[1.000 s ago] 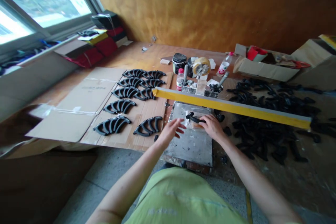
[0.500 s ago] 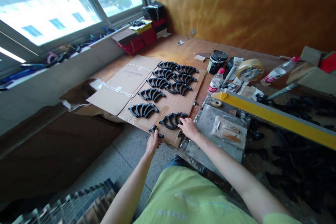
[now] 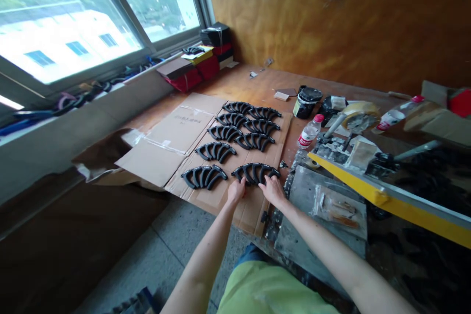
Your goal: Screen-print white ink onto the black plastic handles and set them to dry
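Several fan-shaped groups of curved black pieces lie on flattened cardboard. The nearest right group has both hands at its lower edge. My left hand is closed at its left part, fingertips pressed on a black piece. At its right end my right hand pinches the end of another black piece. Left of my hands lies a separate black group, touched by neither hand. The fingertips are partly hidden behind the hands.
A yellow-edged bar crosses the right side above a grey board. Beyond it stand a red-capped bottle, a black tub and a tape roll. Boxes sit by the window.
My left hand has moved right, bringing its loose black piece to the near right group. My right hand has shifted slightly along that group's right end. The camera view has tilted up.
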Tool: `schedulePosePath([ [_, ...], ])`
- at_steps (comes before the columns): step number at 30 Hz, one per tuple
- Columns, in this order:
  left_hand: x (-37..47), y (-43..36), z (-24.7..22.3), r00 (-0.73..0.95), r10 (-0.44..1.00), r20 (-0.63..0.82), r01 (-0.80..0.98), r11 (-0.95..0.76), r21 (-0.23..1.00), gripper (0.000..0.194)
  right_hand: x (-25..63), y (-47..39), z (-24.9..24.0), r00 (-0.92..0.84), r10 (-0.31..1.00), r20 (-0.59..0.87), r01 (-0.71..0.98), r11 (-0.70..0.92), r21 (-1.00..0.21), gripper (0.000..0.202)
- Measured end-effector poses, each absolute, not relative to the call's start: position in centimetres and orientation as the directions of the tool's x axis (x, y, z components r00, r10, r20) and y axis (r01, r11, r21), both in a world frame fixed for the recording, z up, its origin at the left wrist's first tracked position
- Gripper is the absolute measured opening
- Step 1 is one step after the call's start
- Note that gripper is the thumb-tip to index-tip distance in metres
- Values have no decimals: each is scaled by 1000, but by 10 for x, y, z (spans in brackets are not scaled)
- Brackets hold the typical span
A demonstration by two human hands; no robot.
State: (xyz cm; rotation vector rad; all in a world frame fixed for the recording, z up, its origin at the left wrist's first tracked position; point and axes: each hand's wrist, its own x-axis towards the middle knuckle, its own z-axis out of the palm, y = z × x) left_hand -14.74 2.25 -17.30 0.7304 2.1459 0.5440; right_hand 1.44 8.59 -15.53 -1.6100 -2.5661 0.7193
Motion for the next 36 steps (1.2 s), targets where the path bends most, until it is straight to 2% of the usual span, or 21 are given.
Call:
schedulePosePath([
  [3,-161,46,-169,-538,669,-513,221,699,680,43,-4,107,-150,-435,871,-231,804,259,-535,55],
  [7,-162,56,-164,-549,686,-477,161,647,746,42,-12,117,-139,-506,812,-291,654,142,-743,65],
  [10,-156,47,-166,-513,715,-476,142,617,774,39,9,110,-132,-521,819,-241,594,144,-791,48],
  [12,-152,34,-171,-502,715,-486,47,584,811,36,42,98,-125,-476,858,-194,582,142,-800,34],
  [15,-148,6,-176,-479,713,-513,-81,546,834,38,127,75,-110,-343,931,-126,624,125,-772,23],
  [17,-143,-14,-175,-485,713,-507,-81,541,837,39,205,55,-100,-206,976,-74,704,96,-703,21],
  [19,-135,-31,-171,-510,707,-490,-66,536,842,40,289,32,-95,-45,998,-52,811,6,-584,26],
  [21,-124,-41,-163,-517,712,-475,-48,530,847,39,365,6,-97,101,994,-51,904,-113,-411,32],
  [24,-101,-43,-151,-507,733,-455,-23,516,857,39,441,-27,-111,109,989,-95,975,-125,-182,39],
  [26,-84,-37,-142,-496,760,-420,7,487,873,41,464,-36,-120,69,990,-124,991,-83,-108,37],
  [29,-59,-24,-125,-478,813,-333,68,412,909,45,470,-31,-123,-16,995,-94,996,8,-83,26],
  [31,-42,-15,-109,-480,835,-267,94,352,931,45,460,-17,-117,-8,999,-52,993,2,-117,16],
  [34,-17,0,-79,-470,863,-186,93,258,962,45,424,14,-103,38,999,39,961,-26,-274,26],
  [36,0,13,-56,-442,887,-137,71,187,980,45,389,35,-94,-15,991,129,921,64,-384,32],
])
